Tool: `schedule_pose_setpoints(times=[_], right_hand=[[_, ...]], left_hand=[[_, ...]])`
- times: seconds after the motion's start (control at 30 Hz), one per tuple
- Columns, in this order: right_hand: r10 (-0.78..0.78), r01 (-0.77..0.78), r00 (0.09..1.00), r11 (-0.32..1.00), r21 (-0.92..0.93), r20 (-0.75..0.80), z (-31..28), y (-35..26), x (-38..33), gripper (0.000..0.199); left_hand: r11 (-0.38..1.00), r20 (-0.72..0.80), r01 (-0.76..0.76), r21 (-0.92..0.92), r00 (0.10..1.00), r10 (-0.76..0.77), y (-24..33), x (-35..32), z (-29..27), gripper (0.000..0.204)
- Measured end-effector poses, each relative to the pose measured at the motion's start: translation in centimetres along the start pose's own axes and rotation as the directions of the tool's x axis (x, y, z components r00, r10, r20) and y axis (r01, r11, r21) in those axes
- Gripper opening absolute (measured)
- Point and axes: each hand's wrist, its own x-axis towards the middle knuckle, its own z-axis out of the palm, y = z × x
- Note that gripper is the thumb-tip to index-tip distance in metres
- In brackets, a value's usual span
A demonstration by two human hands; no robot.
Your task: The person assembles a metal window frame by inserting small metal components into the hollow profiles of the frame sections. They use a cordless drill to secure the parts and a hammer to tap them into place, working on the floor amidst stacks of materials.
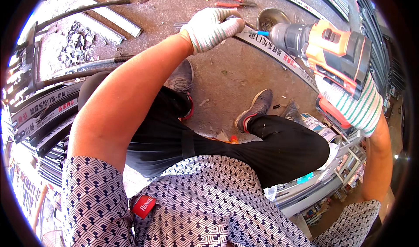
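Note:
My right hand (355, 105), in a white glove with green stripes, is wrapped round the grip of an orange and black cordless drill (334, 46). The drill lies tilted on its side, its blue-collared bit (262, 33) pointing left toward my other hand. My left hand (211, 29), gloved too, has its fingers curled closed at the left end of a long printed metal profile (279, 55). What sits between those fingers is hidden. Bit tip and fingertips are close together; whether they touch a common part I cannot tell.
Behind the profile stands a metal bowl (273, 18) with small pieces inside. Red-handled pliers (229, 2) lie on the floor. Small metal offcuts (76, 44) are heaped at left, near short profiles (111, 18). Stacked profiles (41, 111) stand beside my left leg; a white bucket (321, 127) is by my right knee.

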Motion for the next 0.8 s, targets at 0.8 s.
schedule_pose_setpoints(times=[0.8], right_hand=[[-0.007,0.007,1.0,1.0,0.013,0.019,-0.6,0.1,1.2,0.033]], left_hand=[[0.985,-0.176,-0.121,0.122,0.974,0.142,-1.1,0.3,0.8,0.052]])
